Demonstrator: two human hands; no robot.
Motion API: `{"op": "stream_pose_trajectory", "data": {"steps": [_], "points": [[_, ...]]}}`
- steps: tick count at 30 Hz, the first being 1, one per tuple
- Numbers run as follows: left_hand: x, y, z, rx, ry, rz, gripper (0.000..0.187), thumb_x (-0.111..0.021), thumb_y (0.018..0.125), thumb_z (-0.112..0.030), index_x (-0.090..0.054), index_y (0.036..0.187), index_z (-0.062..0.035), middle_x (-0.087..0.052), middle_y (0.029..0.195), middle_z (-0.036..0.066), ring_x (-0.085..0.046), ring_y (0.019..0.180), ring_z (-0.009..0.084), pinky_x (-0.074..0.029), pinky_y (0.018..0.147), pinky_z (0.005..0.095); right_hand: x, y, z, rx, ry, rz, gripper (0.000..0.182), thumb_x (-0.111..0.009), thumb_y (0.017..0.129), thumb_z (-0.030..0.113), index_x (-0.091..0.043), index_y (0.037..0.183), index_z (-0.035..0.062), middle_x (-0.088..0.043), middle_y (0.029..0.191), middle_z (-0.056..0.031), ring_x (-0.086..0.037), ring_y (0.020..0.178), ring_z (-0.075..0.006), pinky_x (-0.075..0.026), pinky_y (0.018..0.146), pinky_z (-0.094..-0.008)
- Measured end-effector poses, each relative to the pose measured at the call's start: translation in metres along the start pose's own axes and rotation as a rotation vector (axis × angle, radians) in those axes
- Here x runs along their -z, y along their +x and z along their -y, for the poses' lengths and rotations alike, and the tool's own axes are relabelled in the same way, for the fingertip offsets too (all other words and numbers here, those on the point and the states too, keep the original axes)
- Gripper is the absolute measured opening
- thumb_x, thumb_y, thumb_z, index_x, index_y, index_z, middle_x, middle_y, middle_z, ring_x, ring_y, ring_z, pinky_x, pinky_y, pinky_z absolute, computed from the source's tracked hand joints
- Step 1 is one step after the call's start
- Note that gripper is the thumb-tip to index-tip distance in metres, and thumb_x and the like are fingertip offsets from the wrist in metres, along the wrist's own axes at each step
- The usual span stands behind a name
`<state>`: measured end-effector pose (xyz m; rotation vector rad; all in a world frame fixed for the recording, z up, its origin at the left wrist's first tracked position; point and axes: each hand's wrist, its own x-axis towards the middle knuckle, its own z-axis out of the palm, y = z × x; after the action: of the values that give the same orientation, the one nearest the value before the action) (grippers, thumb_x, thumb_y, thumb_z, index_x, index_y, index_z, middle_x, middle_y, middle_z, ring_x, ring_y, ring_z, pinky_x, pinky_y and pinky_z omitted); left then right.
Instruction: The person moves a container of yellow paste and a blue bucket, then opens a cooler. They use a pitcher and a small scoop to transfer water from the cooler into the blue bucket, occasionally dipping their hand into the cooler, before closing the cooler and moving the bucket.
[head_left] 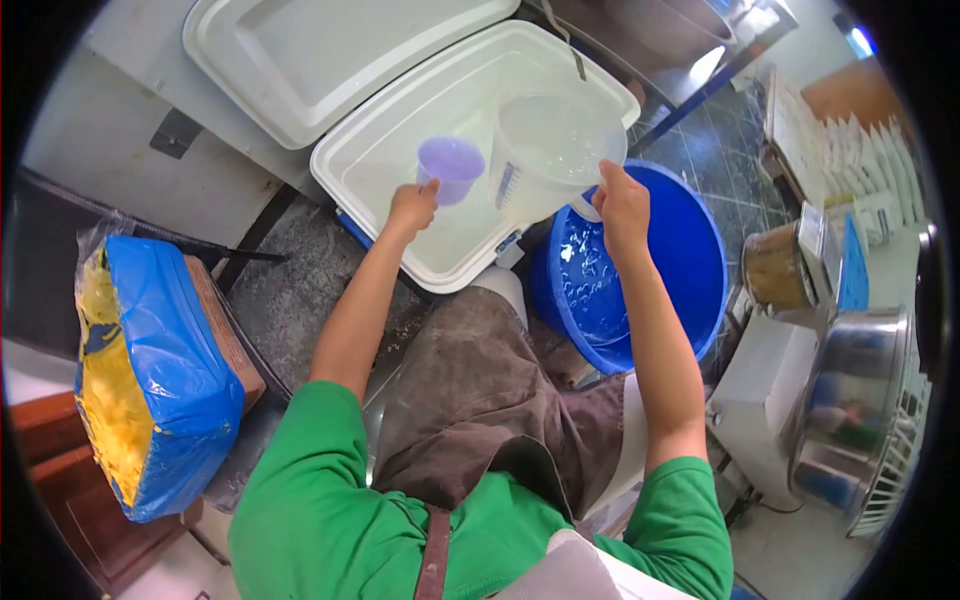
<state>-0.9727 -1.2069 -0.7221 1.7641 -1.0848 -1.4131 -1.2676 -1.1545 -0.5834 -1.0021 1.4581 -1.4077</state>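
Observation:
My left hand [412, 208] is closed on the rim of a small purple cup [450, 170], held over the open white cooler [340, 160]. With my right hand [622, 205] I grip the handle of a large clear measuring jug [545, 150], which has blue markings on its side. The jug is over the cooler's right part and looks tilted; how much it holds is hard to tell. Just below my right hand stands a round blue tub [690, 270] with water in it.
The cooler's white lid [350, 50] stands open behind it. To the left is a blue plastic-wrapped package [170, 370] with yellow contents. At right are a steel pot [850, 410], a white box [755, 375] and a row of white packets [870, 160].

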Motion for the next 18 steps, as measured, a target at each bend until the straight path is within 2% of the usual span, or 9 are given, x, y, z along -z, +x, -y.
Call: {"op": "stream_pose_trajectory", "data": {"steps": [1,3,7,9,10,12,13,15,18], "points": [[0.005,-0.008,-0.015,0.0,0.016,0.011,0.042,-0.058,0.095,-0.034,-0.059,0.074,0.0026,-0.051,0.059,0.004,-0.042,0.044,0.0113,-0.031,0.038,0.0277,0.002,0.002,-0.002,-0.006,0.008,-0.016,0.035,-0.058,0.092,0.026,-0.053,0.062,0.0078,-0.04,0.054,0.0031,-0.034,0.048,-0.0071,-0.023,0.046,-0.027],[0.016,-0.023,-0.043,-0.356,0.233,-0.149,0.043,-0.062,0.093,-0.039,-0.062,0.079,0.0016,-0.053,0.061,0.001,-0.045,0.047,0.01,-0.035,0.043,0.0284,0.006,0.005,-0.005,-0.049,-0.029,0.001,0.04,-0.063,0.088,0.032,-0.056,0.06,0.0035,-0.051,0.058,0.0006,-0.044,0.054,-0.008,-0.034,0.051,-0.0269],[0.046,-0.056,-0.109,-0.5,0.335,-0.19,0.042,-0.064,0.091,-0.042,-0.065,0.082,-0.0006,-0.054,0.061,-0.001,-0.046,0.051,0.0081,-0.037,0.048,0.0273,0.004,0.001,0.003,-0.059,-0.056,-0.001,0.04,-0.064,0.087,0.033,-0.06,0.062,0.0019,-0.052,0.059,0.0007,-0.045,0.054,-0.0074,-0.034,0.05,-0.0269],[0.055,-0.08,-0.138,-0.653,0.358,-0.241,0.04,-0.065,0.09,-0.04,-0.068,0.089,-0.0001,-0.052,0.06,-0.002,-0.044,0.054,0.0063,-0.036,0.05,0.0256,0.004,0.001,0.002,-0.048,-0.06,-0.015,0.04,-0.064,0.087,0.033,-0.061,0.063,0.0014,-0.053,0.059,0.0006,-0.045,0.054,-0.0074,-0.035,0.049,-0.0267],[0.057,-0.091,-0.151,-0.659,0.362,-0.237,0.04,-0.065,0.09,-0.04,-0.068,0.089,-0.0001,-0.052,0.06,-0.002,-0.044,0.054,0.0063,-0.036,0.05,0.0256,0.003,0.001,0.002,-0.036,-0.072,-0.019,0.04,-0.064,0.087,0.034,-0.061,0.065,0.0008,-0.053,0.06,0.0005,-0.046,0.054,-0.0073,-0.035,0.049,-0.0265],[0.06,-0.11,-0.174,-0.731,0.435,-0.316,0.041,-0.064,0.09,-0.039,-0.069,0.101,0.0002,-0.058,0.058,0.007,-0.053,0.054,0.0146,-0.042,0.054,0.0329,0.003,0.001,0.002,-0.034,-0.071,-0.025,0.04,-0.064,0.087,0.034,-0.062,0.065,0.0004,-0.054,0.06,0.0004,-0.046,0.054,-0.0074,-0.035,0.049,-0.0265],[0.06,-0.118,-0.184,-0.734,0.436,-0.312,0.041,-0.064,0.09,-0.039,-0.069,0.101,0.0002,-0.058,0.058,0.007,-0.053,0.054,0.0146,-0.042,0.054,0.0329,0.003,0.001,0.002,-0.033,-0.075,-0.025,0.04,-0.064,0.087,0.034,-0.063,0.066,0.0,-0.054,0.061,0.0003,-0.046,0.054,-0.0075,-0.035,0.049,-0.0265],[0.06,-0.132,-0.2,-0.783,0.453,-0.32,0.044,-0.066,0.09,-0.038,-0.068,0.107,0.0021,-0.052,0.06,-0.002,-0.044,0.056,0.006,-0.036,0.052,0.0252,0.003,0.0,0.002,-0.047,-0.08,-0.03,0.041,-0.063,0.087,0.035,-0.062,0.066,-0.0001,-0.054,0.06,0.0003,-0.046,0.054,-0.0076,-0.036,0.049,-0.0267],[0.056,-0.145,-0.216,-0.811,0.461,-0.305,0.043,-0.066,0.09,-0.038,-0.068,0.108,0.0015,-0.054,0.061,0.0,-0.045,0.056,0.0068,-0.037,0.052,0.0264,0.004,0.003,0.001,-0.055,-0.11,-0.03,0.042,-0.063,0.086,0.036,-0.062,0.065,-0.0001,-0.054,0.059,0.0003,-0.046,0.054,-0.0078,-0.036,0.049,-0.027]]}}
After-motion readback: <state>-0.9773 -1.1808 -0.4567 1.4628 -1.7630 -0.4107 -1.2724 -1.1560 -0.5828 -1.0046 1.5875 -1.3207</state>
